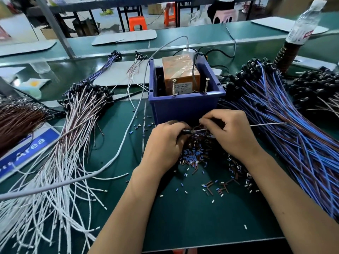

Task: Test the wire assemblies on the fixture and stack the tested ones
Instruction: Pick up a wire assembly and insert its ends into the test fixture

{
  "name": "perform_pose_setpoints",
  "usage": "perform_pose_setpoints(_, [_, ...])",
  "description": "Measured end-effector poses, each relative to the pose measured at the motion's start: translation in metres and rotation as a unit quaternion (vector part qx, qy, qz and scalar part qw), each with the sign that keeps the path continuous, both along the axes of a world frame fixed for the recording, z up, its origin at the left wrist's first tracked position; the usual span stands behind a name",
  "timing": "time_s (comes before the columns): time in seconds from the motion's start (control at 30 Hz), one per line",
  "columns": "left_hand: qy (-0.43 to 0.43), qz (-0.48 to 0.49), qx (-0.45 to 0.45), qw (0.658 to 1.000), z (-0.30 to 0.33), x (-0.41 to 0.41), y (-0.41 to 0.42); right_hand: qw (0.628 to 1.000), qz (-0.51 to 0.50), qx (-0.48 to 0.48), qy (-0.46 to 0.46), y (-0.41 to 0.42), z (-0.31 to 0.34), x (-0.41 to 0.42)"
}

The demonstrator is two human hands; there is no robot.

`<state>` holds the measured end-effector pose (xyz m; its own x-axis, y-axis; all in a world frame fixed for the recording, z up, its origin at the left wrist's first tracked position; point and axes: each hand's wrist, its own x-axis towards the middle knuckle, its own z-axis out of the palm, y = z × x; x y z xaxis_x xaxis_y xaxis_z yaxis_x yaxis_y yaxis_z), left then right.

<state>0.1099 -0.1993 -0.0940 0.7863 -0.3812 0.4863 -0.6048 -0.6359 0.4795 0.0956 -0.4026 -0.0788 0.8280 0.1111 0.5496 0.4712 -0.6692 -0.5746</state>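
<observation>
Green matting (183, 226) is covering the workbench, with a factory floor, orange stools (138, 23) and other benches showing behind it. Sitting at the middle of the bench is a blue plastic bin (185, 107) holding an orange test box (180, 77) — two long screws (173, 87) are standing up at its front rim. Both hands are working just in front of the bin, above a heap of small cut sleeve pieces (198, 154) in blue, brown and white. The left hand (163, 143) is curling its fingers around the black end of a wire assembly (266, 124), while the right hand (233, 132) is pinching the same thin wire, whose whitish lead is running off to the right. A fan of white-and-brown assemblies (73, 143) is lying spread on the left of the mat, and a thick pile of blue-and-brown assemblies (286, 129) is lying on the right — their black ends pointing away from the person. A water bottle (302, 22) is standing at the far right.
</observation>
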Motion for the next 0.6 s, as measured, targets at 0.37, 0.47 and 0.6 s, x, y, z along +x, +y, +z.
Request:
perform_pose_setpoints(0.37, [0.030,-0.025,-0.061,0.997,-0.0002,-0.0004,0.0023,0.999,0.024,0.028,0.040,-0.0062,0.0028,-0.0019])
perform_pose_setpoints(0.47, [0.030,-0.033,-0.075,0.996,0.0009,-0.0011,0.0008,0.998,0.018,0.035,0.039,-0.0067,0.0031,-0.0025])
perform_pose_setpoints(0.6, [0.037,-0.029,-0.082,0.996,0.0005,-0.0004,0.0040,0.998,-0.012,0.053,0.018,-0.0111,0.0032,-0.0019])
